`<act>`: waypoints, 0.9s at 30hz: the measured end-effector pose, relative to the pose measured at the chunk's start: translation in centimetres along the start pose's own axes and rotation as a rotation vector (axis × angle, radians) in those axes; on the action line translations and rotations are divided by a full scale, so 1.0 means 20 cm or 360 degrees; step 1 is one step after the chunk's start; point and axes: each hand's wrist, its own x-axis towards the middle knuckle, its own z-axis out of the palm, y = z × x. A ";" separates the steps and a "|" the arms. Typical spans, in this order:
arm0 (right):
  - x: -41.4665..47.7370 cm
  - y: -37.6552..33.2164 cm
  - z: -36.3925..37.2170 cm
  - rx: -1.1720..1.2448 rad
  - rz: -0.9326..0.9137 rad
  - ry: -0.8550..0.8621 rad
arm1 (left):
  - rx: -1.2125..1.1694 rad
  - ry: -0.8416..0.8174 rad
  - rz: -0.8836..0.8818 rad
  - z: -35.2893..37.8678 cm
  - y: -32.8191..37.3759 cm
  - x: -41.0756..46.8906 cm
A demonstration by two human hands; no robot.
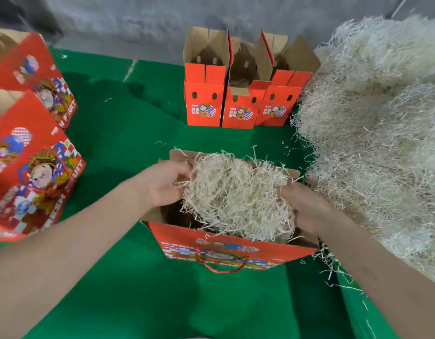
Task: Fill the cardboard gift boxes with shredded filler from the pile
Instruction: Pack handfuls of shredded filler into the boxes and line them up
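A clump of shredded filler (pixel 236 194) sits over the mouth of the open red gift box (pixel 226 248) on the green counter (pixel 128 133). The left grip (pixel 166 184) curls into its left edge. The right grip (pixel 307 209), fingers buried, seems to clutch its right side. The big pile (pixel 383 143) lies just right of the box, and three open boxes (pixel 238 111) stand behind.

One head-worn wide-angle view looks forward and down on the green desk (pixel 118 133), close above the open box (pixel 226 243); grey wall (pixel 138 18) far.
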 end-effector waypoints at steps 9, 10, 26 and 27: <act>0.03 -0.03 0.09 -0.0243 -0.0010 -0.0068 | 0.0972 0.0128 0.0088 0.10 -0.05 0.05; 0.03 -0.03 0.04 -0.0202 -0.0007 -0.0021 | 0.0968 0.0111 0.0103 0.04 -0.02 0.04; 0.07 0.00 0.13 -0.0307 -0.0017 -0.0073 | 0.1149 -0.0135 0.0331 0.17 -0.08 0.04; 0.06 0.00 0.10 -0.0310 -0.0032 -0.0047 | 0.1166 -0.0123 0.0335 0.13 -0.04 0.03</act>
